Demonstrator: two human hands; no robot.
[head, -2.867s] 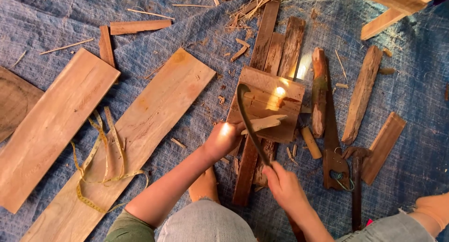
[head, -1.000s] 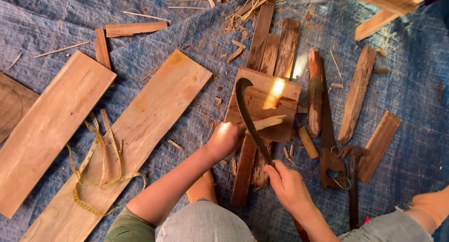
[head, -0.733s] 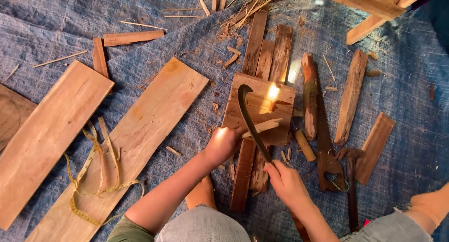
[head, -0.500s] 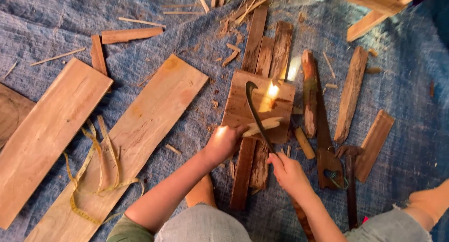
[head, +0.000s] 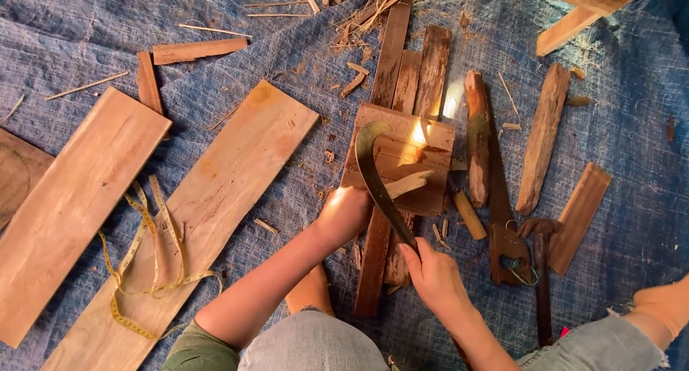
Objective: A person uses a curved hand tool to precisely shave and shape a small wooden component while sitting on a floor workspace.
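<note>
My right hand (head: 433, 278) grips the handle of a curved, dark-bladed knife (head: 373, 174), its hooked tip raised over a square wooden block (head: 423, 171). My left hand (head: 346, 213) holds one end of a small pale wood stick (head: 407, 184) that lies on the block under the blade. The block rests on several narrow dark slats (head: 391, 55) laid on a blue tarp (head: 72, 26).
Two wide planks (head: 215, 199) (head: 68, 206) lie at the left with a yellow tape measure (head: 147, 249) across them. At the right lie a handsaw (head: 502, 213), a hammer (head: 541, 270) and rough wood pieces (head: 543, 138). Chips and splinters are scattered about.
The knife has swung slightly, its blade lifting and coming back over the block. My left hand has stayed on the stick. The view has shifted a little.
</note>
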